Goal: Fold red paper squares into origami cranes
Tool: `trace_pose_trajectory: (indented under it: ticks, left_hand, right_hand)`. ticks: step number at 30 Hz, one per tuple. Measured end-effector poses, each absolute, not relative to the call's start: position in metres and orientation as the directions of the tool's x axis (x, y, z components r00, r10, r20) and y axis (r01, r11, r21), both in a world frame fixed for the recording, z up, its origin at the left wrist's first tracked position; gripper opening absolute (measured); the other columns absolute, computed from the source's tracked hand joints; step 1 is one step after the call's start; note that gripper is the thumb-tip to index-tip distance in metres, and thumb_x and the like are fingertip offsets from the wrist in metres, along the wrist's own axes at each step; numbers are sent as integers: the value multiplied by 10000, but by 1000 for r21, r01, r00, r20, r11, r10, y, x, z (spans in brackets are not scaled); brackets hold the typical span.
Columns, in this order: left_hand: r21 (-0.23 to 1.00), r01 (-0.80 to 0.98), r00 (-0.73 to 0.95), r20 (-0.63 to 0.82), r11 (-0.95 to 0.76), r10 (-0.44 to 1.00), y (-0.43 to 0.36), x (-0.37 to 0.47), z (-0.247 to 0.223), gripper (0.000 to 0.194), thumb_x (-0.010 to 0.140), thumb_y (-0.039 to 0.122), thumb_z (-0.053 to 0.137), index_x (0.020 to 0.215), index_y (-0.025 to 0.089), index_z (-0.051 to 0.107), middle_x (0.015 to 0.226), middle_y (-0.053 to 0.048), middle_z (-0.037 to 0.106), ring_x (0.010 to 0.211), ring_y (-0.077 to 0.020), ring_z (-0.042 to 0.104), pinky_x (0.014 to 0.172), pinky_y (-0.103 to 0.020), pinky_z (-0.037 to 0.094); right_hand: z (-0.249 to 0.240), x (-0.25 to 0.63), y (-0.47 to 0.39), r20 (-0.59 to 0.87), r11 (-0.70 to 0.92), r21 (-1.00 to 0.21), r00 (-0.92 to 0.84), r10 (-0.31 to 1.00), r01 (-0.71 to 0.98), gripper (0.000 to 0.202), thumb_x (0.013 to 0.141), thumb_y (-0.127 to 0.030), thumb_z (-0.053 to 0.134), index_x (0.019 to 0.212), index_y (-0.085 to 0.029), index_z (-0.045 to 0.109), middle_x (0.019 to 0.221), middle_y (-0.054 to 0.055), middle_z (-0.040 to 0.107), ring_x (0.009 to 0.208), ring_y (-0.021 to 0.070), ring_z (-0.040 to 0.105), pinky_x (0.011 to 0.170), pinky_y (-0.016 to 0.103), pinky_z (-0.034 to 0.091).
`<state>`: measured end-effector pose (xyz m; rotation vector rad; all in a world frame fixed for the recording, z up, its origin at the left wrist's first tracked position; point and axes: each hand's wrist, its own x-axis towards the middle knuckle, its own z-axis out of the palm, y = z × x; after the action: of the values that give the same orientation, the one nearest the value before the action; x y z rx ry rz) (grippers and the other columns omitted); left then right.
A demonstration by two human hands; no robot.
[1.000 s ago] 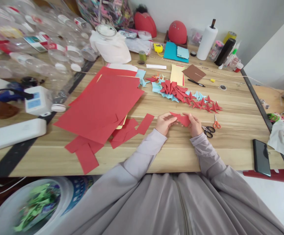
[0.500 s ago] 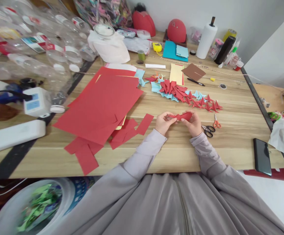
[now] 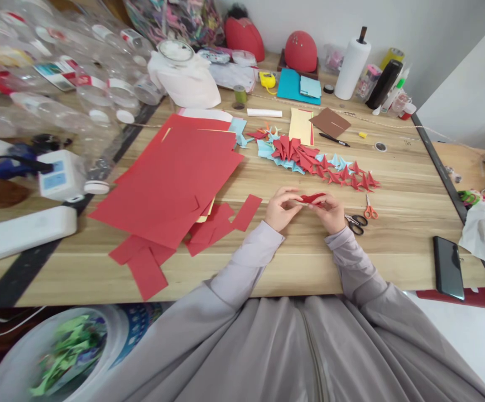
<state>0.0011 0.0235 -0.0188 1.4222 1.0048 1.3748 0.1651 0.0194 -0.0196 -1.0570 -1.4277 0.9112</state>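
Note:
Between my two hands is a small folded piece of red paper (image 3: 312, 198), held just above the table. My left hand (image 3: 282, 209) pinches its left end between thumb and fingers. The right end is gripped by my right hand (image 3: 329, 214) in the same way. Fingers cover part of the folds. Beyond the hands lies a row of folded red paper pieces (image 3: 305, 158), with light blue folded pieces (image 3: 286, 162) among them. Black-handled scissors (image 3: 356, 223) rest close to my right wrist, beside small orange scissors (image 3: 370, 210).
Large red sheets (image 3: 175, 178) and cut red strips (image 3: 148, 273) lie to the left. Plastic bottles (image 3: 100, 92) crowd the far left, near a white power strip (image 3: 24, 234). A phone (image 3: 448, 268) lies at the right edge. A bin (image 3: 112, 335) stands below the table.
The red paper has been tilted between my fingers and now shows a narrower, flatter face. Both hands stay in nearly the same place.

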Motion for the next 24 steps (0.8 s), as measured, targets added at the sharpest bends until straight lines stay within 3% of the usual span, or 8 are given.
trace_pose_trajectory:
  ticks: [2,8,15,20,24]
  left_hand:
    - [964,-10,63,266,-266,962,24,1,-19,65,637,204,692,696,177,690,985,-89,623,910,-194,603,717,-292,509]
    - [983,-25,79,184,-183,980,24,4,-22,124,628,249,722,731,181,719,864,-82,698,840,-197,637,796,-334,490]
    - [976,-212,93,-31,51,995,22,3,-17,240,549,299,781,704,141,688,571,-13,653,504,-133,588,547,-274,484]
    - [973,-210,181,-53,91,982,20,3,-12,272,537,294,787,724,124,687,602,-26,670,453,-124,585,485,-256,471]
    - [965,-240,223,-48,102,974,19,4,-13,312,567,326,773,775,116,676,564,-21,655,441,-130,584,483,-266,484]
  right_hand:
    - [-16,165,18,315,315,-939,-24,949,138,130,666,-318,743,714,-232,659,883,37,622,878,185,592,833,362,489]
    - [-10,165,17,346,346,-927,-28,938,147,119,648,-307,762,686,-240,671,866,31,646,862,190,588,845,372,476]
    - [-7,163,17,143,149,-988,-117,983,40,247,621,-367,765,762,-180,689,742,16,676,700,151,587,717,318,497]
    - [-1,162,14,47,55,-997,-131,990,58,266,605,-386,768,590,-157,633,527,-12,603,503,107,526,526,254,452]
    - [-2,161,14,15,14,-1000,-102,995,-11,270,600,-386,772,585,-159,627,513,-7,606,469,107,531,488,248,450]
